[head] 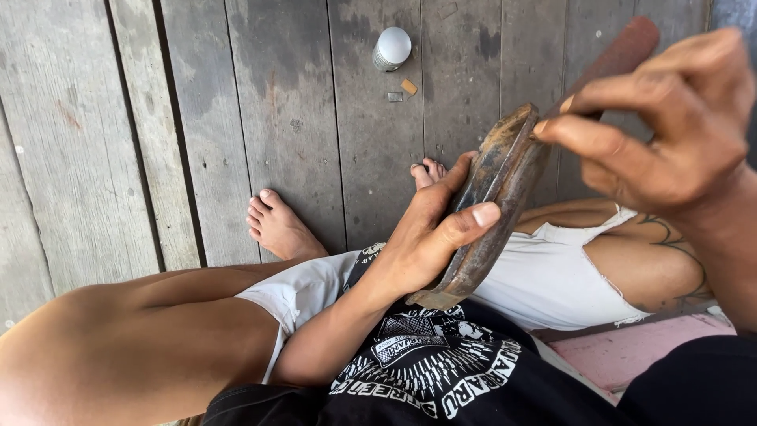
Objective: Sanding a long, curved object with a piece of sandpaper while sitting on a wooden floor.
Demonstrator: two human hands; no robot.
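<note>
Two hands: both bare, both busy on one curved rusty metal piece point(493, 209), the landmark for everything below.
Left hand point(430, 237): its fingers are closed around the lower half of the metal piece, thumb laid across the near face, the other fingers behind it, so it grips the piece firmly.
Right hand point(670, 126): above and to the right of the metal piece, its fingers pinched shut on a reddish-brown abrasive strip point(615, 59), forefinger stretched down toward the upper edge.
Key relation: the strip's lower end meets the top right rim of the metal piece; the right hand is the nearer hand to that rim, the left holds lower down.
Long axis: the metal piece runs on a slant, lower end near the black printed shirt point(441, 363), upper end pointing up and right toward the strip.
Where it lies: held in the air above the lap, over the white shorts point(544, 276), not resting on the floor.
Count, metal pieces: one.
Count, strips: one.
Count, feet: two, bare, below and left of the metal piece on the grey plank floor point(197, 118).
Count, containers: one small white-capped can point(391, 49), well beyond the metal piece, with two tiny scraps point(402, 91) just beside it.
</note>
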